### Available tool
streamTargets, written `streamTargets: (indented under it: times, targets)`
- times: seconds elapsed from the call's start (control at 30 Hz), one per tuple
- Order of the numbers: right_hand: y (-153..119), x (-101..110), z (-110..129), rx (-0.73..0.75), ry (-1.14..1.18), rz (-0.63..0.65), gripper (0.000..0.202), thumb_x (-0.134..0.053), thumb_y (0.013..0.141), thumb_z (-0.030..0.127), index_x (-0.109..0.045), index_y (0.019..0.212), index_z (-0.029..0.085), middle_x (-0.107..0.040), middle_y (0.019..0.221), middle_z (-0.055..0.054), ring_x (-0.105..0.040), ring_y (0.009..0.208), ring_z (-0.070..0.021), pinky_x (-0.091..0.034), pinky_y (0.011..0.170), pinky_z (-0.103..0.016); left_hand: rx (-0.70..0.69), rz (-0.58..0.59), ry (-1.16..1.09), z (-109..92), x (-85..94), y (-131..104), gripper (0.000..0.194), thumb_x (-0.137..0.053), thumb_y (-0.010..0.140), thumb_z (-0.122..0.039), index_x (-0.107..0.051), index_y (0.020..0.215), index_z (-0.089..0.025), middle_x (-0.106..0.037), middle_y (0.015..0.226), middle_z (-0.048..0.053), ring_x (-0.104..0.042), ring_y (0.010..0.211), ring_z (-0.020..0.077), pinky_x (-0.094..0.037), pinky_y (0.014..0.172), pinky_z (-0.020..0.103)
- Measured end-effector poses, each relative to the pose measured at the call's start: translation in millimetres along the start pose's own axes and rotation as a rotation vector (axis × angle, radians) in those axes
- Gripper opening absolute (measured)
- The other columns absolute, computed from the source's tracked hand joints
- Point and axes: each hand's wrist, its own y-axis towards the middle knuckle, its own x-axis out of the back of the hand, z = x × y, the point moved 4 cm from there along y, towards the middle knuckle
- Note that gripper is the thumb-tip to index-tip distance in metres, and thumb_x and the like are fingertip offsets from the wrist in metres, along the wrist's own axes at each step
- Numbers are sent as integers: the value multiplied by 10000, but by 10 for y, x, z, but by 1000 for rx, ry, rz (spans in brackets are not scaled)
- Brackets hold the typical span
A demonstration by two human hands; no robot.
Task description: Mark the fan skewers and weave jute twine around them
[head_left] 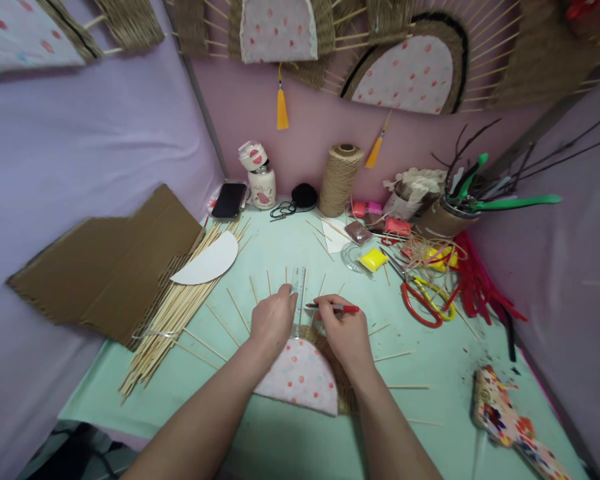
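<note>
Now, pen (347, 309) in right grip (344, 328), green handles (520, 202) in pot (437, 223)

half-disc panel (303, 379): whitish, red spots; woven band (349, 400): tan; pen (349, 309): red; tabletop (290, 447): pale green; twine spool (341, 181): tan; cardboard (115, 260): plain brown

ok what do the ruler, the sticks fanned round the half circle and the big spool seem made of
Ruler: probably clear, smooth plastic; what lies beneath shows through.
Sticks: likely bare wood or bamboo, matte; pale and straight.
Spool: wound with rough, dull twine, perhaps jute; brown strands show.
</note>
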Motion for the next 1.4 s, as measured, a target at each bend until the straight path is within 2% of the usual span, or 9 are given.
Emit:
streamTargets:
  times: [0.73,1.4]
  targets:
    - [17,-42,9,25,-26,37,287,-463,819,312,-675,653,210,-697,615,2,-632,584,-158,-437,594,-230,-6,16,-18,-18,36,-11,356,-317,952,-377,-536,1168,-198,-709,899,106,-672,848,250,-433,688,313]
    - [9,-33,1,13,-23,36,279,-466,815,305,-704,714,200,-695,624,-4,-644,617,-165,-455,627,-230,-2,20,-15,-21,51,-24,371,-322,951,-374,-539,1201,-206,-706,942,121,-668,869,256,-437,711,321]
